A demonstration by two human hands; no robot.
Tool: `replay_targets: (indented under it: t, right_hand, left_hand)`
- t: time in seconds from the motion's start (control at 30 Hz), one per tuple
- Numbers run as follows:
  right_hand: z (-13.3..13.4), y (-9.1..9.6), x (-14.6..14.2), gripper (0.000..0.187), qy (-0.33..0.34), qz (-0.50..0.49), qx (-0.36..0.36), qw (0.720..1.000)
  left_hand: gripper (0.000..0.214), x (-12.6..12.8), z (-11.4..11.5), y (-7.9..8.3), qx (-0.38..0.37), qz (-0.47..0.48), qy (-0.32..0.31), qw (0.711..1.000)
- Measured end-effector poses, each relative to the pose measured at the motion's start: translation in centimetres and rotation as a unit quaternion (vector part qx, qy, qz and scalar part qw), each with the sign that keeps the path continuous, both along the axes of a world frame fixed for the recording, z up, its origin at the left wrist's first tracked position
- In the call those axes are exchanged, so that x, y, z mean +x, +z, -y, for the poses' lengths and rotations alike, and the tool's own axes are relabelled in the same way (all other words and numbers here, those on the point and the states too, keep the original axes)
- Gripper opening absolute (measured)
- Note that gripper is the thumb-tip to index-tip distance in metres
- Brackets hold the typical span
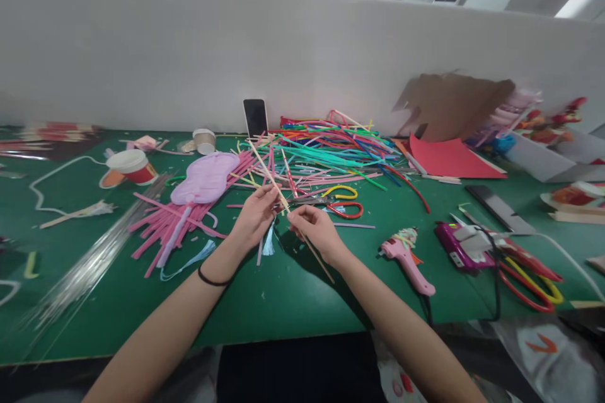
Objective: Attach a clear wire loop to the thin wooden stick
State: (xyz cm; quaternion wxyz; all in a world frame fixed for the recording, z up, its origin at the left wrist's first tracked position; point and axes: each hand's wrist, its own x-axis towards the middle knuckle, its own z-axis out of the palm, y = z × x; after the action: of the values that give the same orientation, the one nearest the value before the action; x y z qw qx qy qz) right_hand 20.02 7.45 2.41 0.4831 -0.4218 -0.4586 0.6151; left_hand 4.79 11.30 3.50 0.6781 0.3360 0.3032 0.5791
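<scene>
Both hands pinch a long thin wooden stick (pixel 320 259) that slants from upper left to lower right. My left hand (pixel 255 214) grips its pale, thicker-looking upper part. My right hand (pixel 314 230) is closed on it a little lower, close to the left fingertips. What lies between the fingertips is partly hidden. A light blue tassel (pixel 268 243) hangs or lies just below my left hand; I cannot tell which. Behind the hands lie scissors with yellow and red handles (pixel 347 209) and a red-and-white patterned stick (pixel 289 173). A lilac fuzzy fan shape (pixel 205 176) rests to the left on pink pipe cleaners (pixel 155 227).
Colourful pipe cleaners (pixel 326 151) are heaped at the back, beside a propped phone (pixel 256 118). A pink glue gun (pixel 409 258), purple power strip (pixel 466 245) and more scissors (pixel 532 277) lie right. Thin metal wires (pixel 101 258) and a paper cup (pixel 135 167) are left.
</scene>
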Motion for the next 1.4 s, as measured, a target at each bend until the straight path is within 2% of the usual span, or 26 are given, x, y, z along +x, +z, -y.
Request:
replay_targets:
  t: [0.2,0.6,0.9,1.07,1.4]
  right_hand:
    - [-0.1,-0.3,0.0,0.035,-0.022,0.012,0.022,0.999]
    - [-0.1,0.1,0.2,0.038,-0.028,0.032,0.027,0.999]
    - [0.1,0.9,0.7,0.034,-0.039,0.036,0.062,0.997]
    - [0.1,0.8,0.7,0.032,-0.032,0.028,0.072,0.996]
    - [0.3,1.2,0.4,0.037,-0.012,0.018,0.057,0.998]
  left_hand:
    - [0.027,0.1,0.1,0.0,0.022,-0.009,0.006,1.0]
    - [0.023,0.2,0.3,0.3,0.017,-0.021,0.023,0.999]
    - [0.035,0.3,0.5,0.0,0.018,-0.05,-0.027,0.998]
    - [0.042,0.4,0.5,-0.2,0.029,-0.041,-0.077,0.996]
    - [0.031,0.5,0.7,-0.3,0.012,-0.03,-0.082,0.996]
